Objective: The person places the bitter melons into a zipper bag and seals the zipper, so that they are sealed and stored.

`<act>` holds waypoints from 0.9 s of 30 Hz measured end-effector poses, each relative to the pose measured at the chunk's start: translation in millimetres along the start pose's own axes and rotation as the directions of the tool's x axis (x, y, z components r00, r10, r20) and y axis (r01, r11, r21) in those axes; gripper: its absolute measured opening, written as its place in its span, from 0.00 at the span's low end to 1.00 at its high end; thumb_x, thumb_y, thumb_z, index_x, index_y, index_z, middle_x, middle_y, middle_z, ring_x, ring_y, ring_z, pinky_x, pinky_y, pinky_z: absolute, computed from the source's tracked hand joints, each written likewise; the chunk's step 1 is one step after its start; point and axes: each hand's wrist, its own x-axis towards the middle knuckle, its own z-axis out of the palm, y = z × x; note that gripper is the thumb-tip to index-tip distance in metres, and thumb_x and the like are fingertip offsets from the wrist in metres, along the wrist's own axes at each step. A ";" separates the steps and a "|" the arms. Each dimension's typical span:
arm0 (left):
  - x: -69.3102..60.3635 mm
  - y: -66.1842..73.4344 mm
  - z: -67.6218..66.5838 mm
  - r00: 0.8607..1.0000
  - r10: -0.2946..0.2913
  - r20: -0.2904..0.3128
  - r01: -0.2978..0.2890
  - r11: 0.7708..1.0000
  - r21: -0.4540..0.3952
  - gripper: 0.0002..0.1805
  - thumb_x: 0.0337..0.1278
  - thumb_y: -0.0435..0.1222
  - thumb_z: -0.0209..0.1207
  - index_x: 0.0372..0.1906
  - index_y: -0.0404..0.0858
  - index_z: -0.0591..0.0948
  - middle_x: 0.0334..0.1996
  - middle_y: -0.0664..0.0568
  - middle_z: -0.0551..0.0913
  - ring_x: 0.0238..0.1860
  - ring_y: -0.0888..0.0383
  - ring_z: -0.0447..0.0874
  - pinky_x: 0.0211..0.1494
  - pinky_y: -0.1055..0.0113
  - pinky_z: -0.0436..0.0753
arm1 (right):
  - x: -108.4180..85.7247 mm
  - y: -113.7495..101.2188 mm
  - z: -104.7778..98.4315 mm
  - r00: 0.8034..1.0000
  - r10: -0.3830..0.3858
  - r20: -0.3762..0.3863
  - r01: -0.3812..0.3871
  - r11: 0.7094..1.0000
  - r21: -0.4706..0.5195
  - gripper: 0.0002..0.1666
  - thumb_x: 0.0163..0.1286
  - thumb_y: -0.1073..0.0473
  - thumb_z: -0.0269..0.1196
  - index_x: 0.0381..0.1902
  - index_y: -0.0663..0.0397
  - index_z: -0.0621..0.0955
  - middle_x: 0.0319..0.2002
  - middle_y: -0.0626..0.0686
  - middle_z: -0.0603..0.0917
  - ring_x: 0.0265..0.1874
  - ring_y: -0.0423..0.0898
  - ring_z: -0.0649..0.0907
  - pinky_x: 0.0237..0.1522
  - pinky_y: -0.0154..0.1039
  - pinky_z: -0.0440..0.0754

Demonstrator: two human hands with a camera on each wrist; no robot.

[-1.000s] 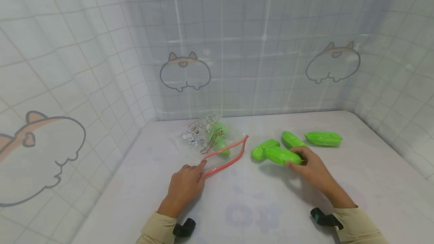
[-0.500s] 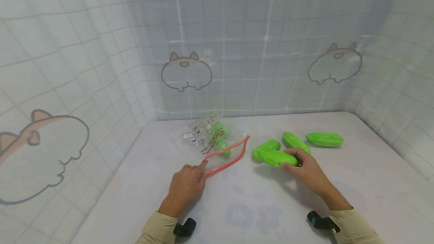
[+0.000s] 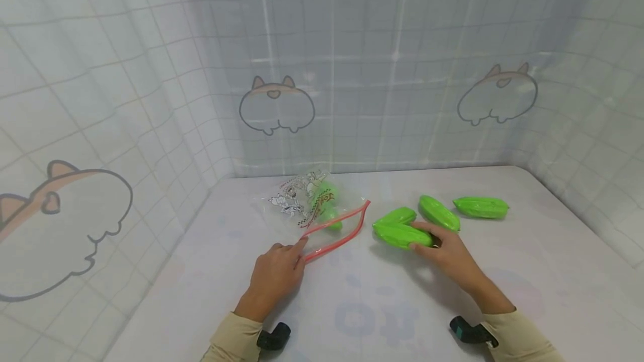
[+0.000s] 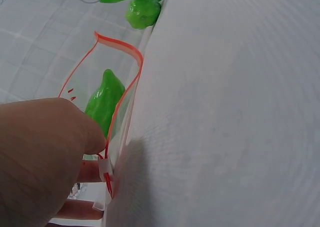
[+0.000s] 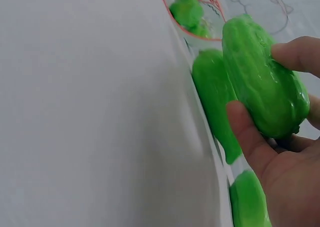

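My left hand [image 3: 276, 275] pinches the near edge of a clear zip bag [image 3: 289, 200] with a red seal. The bag's mouth gapes toward the right; a green vegetable [image 4: 105, 99] lies inside it, clear in the left wrist view. My right hand [image 3: 450, 250] holds a glossy green cucumber-like vegetable [image 3: 401, 235], thumb on one side and fingers on the other in the right wrist view. Its left tip meets or overlaps a similar green vegetable [image 3: 399, 215] behind it; whether they touch cannot be told.
Two more green vegetables lie at the back right, one slanted [image 3: 439, 213] and one lying sideways [image 3: 481, 207]. A white table [image 3: 352, 300] bears everything, with a tiled-pattern curtain [image 3: 352, 99] behind and at both sides. Each wrist wears a black device.
My right hand has moved left with the held vegetable, bringing it over toward the one behind and nearer the bag's mouth. The left hand and the bag stay in place.
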 end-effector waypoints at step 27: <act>0.9 -2.5 2.4 0.999 -0.022 0.043 0.022 1.000 -0.015 0.20 0.58 0.40 0.64 0.56 0.43 0.85 0.32 0.51 0.88 0.27 0.54 0.78 0.23 0.64 0.75 | 22.9 -25.3 55.3 0.984 -0.113 0.135 0.119 0.992 -0.032 0.29 0.67 0.65 0.64 0.66 0.60 0.76 0.64 0.63 0.76 0.64 0.57 0.74 0.59 0.54 0.75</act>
